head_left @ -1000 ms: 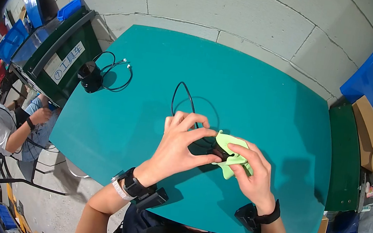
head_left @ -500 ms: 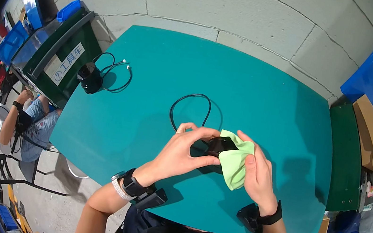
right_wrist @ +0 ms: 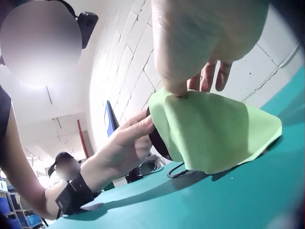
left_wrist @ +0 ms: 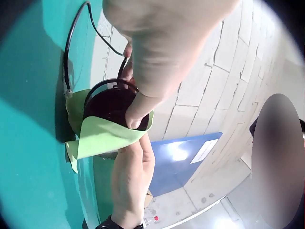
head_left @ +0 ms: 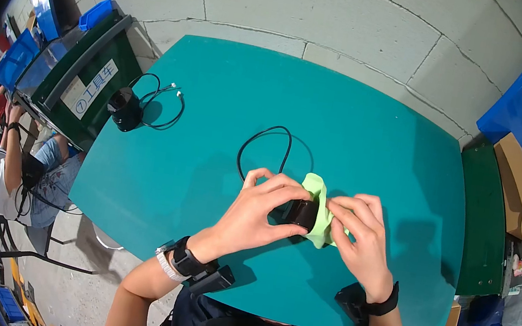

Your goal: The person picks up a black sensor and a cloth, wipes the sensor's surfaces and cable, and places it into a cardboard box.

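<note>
Evidently, the work with the cloth is partway through: the pale green cloth point(head_left: 315, 188) lies against one end of the black part point(head_left: 302, 215), and neither has been set down. The left hand point(head_left: 246, 213) grips the part between its thumb and curled fingers, while the right hand point(head_left: 361, 236) pinches the cloth between thumb and fingertips. Both things are held over the near half of the green surface point(head_left: 348, 115), a little right of its middle. How much of the covered end has already been gone over cannot be told, since the cloth hides it; the side facing the left palm is bare of cloth, so handling there, if any is due, may be left.

Near the left edge of the surface, a similar black device point(head_left: 124, 108) stands apart from the hands, with thin dark leads point(head_left: 183, 109) looping beside it and ending in small white connectors point(head_left: 174, 85). Whether it has had the same handling does not show.

The part looks rounded and hard, its dark shell smooth and glossy enough to throw back highlights. Its black cable point(head_left: 243, 150) bends in a springy open loop towards the far edge. The cloth is thin, matt and supple; it drapes in soft folds, with a loose corner hanging free. The surface is flat and evenly coloured, and dull rather than shiny
</note>
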`<state>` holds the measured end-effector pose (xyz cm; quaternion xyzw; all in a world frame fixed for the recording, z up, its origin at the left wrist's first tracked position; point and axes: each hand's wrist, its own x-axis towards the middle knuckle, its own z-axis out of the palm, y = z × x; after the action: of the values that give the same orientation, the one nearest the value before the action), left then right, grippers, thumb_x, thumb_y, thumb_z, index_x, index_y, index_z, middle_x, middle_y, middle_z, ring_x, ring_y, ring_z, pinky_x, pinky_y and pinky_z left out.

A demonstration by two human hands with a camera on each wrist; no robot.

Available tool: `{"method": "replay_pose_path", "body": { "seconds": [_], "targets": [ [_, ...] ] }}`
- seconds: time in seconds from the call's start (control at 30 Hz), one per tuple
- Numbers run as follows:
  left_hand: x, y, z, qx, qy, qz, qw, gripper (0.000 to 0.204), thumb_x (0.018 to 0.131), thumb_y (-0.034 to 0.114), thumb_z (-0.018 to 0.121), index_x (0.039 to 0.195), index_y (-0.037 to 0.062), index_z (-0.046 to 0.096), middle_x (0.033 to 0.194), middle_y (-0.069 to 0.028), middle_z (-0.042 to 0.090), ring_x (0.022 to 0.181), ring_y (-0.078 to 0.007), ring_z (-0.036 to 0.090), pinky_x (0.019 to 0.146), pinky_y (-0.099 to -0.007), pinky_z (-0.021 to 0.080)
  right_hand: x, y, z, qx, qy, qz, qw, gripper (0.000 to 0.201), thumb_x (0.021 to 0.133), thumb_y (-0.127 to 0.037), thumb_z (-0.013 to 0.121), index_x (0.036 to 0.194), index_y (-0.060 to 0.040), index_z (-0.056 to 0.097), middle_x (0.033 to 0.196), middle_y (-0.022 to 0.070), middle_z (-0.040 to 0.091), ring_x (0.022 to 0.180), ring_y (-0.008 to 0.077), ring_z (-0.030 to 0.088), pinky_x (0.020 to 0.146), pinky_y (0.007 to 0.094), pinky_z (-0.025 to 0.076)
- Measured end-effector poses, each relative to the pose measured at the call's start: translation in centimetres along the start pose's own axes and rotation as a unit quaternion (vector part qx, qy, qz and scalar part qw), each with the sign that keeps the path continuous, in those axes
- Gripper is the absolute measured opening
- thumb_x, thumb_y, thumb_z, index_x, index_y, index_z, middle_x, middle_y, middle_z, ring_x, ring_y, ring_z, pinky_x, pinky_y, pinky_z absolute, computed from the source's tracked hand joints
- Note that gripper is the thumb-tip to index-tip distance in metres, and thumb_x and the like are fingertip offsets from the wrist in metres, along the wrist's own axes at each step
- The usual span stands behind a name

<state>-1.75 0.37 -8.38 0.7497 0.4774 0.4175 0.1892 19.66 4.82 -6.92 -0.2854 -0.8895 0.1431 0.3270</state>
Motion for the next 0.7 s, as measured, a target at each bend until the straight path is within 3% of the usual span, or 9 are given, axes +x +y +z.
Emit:
{"method": "replay_pose_path", "body": {
  "seconds": [0.07, 0.2, 0.27, 0.37, 0.47, 0.6, 0.7],
  "targets": [
    [0.0, 0.0, 0.0, 0.005, -0.002, 0.023, 1.0, 0.046, 0.067, 0.02, 0.08, 0.108, 0.011, 0.061, 0.103, -0.0014, 0.06, 0.096, -0.0167, 0.057, 0.097, -0.0377, 0.028, 0.2, -0.9, 0.0, -0.033, 0.028, 0.019, 0.999, 0.026, 0.073, -0.001, 0.067, 0.098, -0.0019, 0.066, 0.092, 0.0046, 0.062, 0.089, 0.0233, 0.054, 0.074, 0.0337, 0.046],
    [-0.1, -0.2, 0.3, 0.009, -0.018, 0.036, 0.999, 0.047, 0.065, 0.017, 0.08, 0.108, 0.0117, 0.062, 0.103, -0.0006, 0.061, 0.096, -0.0166, 0.057, 0.097, -0.0377, 0.028, 0.3, -1.7, 0.3, -0.044, 0.034, 0.019, 0.998, 0.023, 0.073, 0.0, 0.066, 0.095, -0.0028, 0.065, 0.088, 0.0044, 0.061, 0.082, 0.0222, 0.056, 0.07, 0.0346, 0.047],
    [0.1, 0.0, 0.0, 0.009, -0.007, 0.043, 0.999, 0.046, 0.067, 0.019, 0.08, 0.108, 0.0116, 0.062, 0.105, -0.0002, 0.061, 0.097, -0.0164, 0.057, 0.097, -0.0377, 0.028, 0.1, -1.1, 0.2, 0.011, 0.044, 0.047, 0.998, 0.02, 0.073, 0.002, 0.065, 0.092, -0.0024, 0.064, 0.086, 0.0058, 0.061, 0.074, 0.0232, 0.058, 0.067, 0.0349, 0.047],
    [0.1, 0.2, -0.4, -0.006, 0.021, 0.01, 1.0, 0.046, 0.067, 0.02, 0.081, 0.108, 0.0116, 0.061, 0.105, -0.0006, 0.062, 0.098, -0.0166, 0.057, 0.097, -0.0377, 0.028, -0.1, -0.3, 0.0, 0.008, 0.035, 0.075, 0.997, 0.02, 0.073, 0.004, 0.063, 0.092, -0.0013, 0.063, 0.087, 0.007, 0.062, 0.07, 0.0225, 0.058, 0.062, 0.0337, 0.048],
    [0.1, -0.1, 0.0, -0.032, 0.035, 0.008, 0.999, 0.046, 0.068, 0.023, 0.081, 0.108, 0.0114, 0.061, 0.104, -0.0015, 0.062, 0.099, -0.0169, 0.057, 0.096, -0.0378, 0.028, 0.2, -0.9, 0.2, 0.037, 0.067, 0.074, 0.994, 0.02, 0.074, 0.005, 0.061, 0.093, -0.0007, 0.062, 0.087, 0.0075, 0.062, 0.069, 0.0204, 0.059, 0.06, 0.0321, 0.048],
    [0.0, 0.0, 0.3, -0.023, 0.02, 0.025, 0.999, 0.047, 0.068, 0.023, 0.081, 0.108, 0.0109, 0.061, 0.105, -0.0024, 0.062, 0.099, -0.0168, 0.058, 0.096, -0.0381, 0.028, 0.2, -1.0, 0.0, 0.034, 0.051, 0.063, 0.996, 0.019, 0.075, 0.004, 0.061, 0.093, -0.0006, 0.062, 0.085, 0.0084, 0.063, 0.068, 0.0199, 0.059, 0.059, 0.031, 0.048],
    [0.0, 0.0, -0.1, -0.027, 0.04, 0.012, 0.999, 0.047, 0.068, 0.022, 0.082, 0.109, 0.0105, 0.06, 0.106, -0.0029, 0.061, 0.1, -0.0178, 0.056, 0.095, -0.0366, 0.03, -0.1, -0.5, 0.0, 0.052, 0.044, 0.099, 0.993, 0.019, 0.076, 0.004, 0.06, 0.095, -0.0001, 0.061, 0.083, 0.0087, 0.062, 0.066, 0.0201, 0.059, 0.058, 0.0297, 0.048]
  ]
}}
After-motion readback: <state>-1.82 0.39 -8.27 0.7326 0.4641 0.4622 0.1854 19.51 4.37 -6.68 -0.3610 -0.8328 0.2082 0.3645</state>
